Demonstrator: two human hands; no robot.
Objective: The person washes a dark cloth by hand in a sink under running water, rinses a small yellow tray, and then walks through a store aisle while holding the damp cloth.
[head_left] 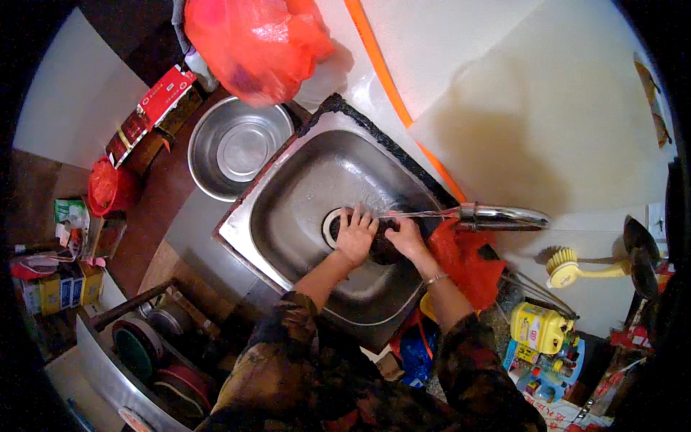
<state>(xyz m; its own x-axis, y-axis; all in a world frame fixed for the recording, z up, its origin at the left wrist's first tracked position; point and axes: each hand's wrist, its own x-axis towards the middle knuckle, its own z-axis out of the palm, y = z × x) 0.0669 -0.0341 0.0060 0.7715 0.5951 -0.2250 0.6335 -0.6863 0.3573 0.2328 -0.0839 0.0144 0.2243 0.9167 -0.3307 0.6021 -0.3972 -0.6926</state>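
Observation:
Over the drain (332,229) of a steel sink (288,209), my left hand (355,237) lies with its fingers spread, pressed against a dark, lumpy thing whose kind I cannot make out. My right hand (407,237) grips the right side of this dark thing (384,250), thumb and fingers bent around it. From the chrome faucet (504,217) at the right, a thin stream of water (421,214) runs leftward onto the fingers and the dark thing. Both hands are down inside the basin, close together.
A steel bowl (241,147) stands left of the sink. An orange-red plastic bag (259,47) hangs above it; another red bag (468,263) hangs beneath the faucet. Along the right wall are a yellow brush (586,270) and a yellow jug (536,327). Pots (137,349) sit at lower left.

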